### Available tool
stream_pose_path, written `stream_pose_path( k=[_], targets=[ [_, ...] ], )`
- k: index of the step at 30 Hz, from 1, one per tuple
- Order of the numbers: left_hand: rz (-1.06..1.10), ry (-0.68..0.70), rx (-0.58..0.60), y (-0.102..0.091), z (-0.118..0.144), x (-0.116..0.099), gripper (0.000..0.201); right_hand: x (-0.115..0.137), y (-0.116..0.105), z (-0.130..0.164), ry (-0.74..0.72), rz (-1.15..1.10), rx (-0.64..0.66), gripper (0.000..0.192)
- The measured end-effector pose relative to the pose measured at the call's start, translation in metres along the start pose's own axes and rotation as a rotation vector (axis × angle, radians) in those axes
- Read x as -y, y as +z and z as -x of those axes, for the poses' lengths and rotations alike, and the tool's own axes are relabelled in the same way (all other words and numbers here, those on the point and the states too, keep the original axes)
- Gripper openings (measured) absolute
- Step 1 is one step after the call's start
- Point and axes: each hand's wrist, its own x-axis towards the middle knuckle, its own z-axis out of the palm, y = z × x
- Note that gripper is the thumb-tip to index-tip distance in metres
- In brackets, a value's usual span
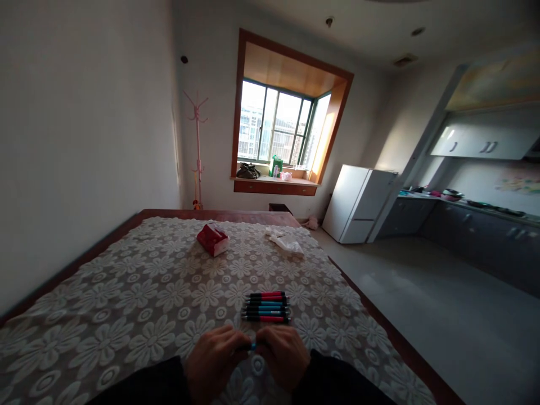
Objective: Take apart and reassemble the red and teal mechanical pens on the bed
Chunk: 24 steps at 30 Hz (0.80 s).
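Both hands meet low in the middle of the head view, closed around a blue and black pen (253, 346). My left hand (217, 357) grips its left end, and my right hand (283, 351) grips the right end. Only a short blue stretch shows between the fingers; the rest is hidden. Just beyond the hands, several pens (265, 307) lie side by side in a stack of rows, some red and black, others blue and black. They rest on a flowered lace tablecloth (183, 292).
Farther back on the table are a red tissue pack (212, 239) and a crumpled white plastic bag (287, 244). The table's wooden edge (379, 323) runs along the right. Beyond stand a pink coat rack (198, 140), a white fridge (354, 203) and kitchen cabinets (476, 236).
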Motion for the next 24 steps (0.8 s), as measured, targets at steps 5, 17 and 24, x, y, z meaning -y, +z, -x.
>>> stream_pose_path(
  k=[5,17,24],
  targets=[
    [-0.006,-0.067,-0.033,-0.0036,-0.0016,-0.0035,0.014,0.0014,-0.0021,-0.0019,0.010,0.036,-0.013,0.029],
    [0.015,-0.028,-0.082,-0.0004,-0.0020,-0.0001,0.016,0.0009,0.0002,-0.0009,-0.050,0.112,-0.013,0.039],
    [-0.009,-0.087,-0.109,0.0004,-0.0022,0.0013,0.022,0.0015,-0.0004,-0.0025,-0.053,0.116,-0.019,0.043]
  ],
)
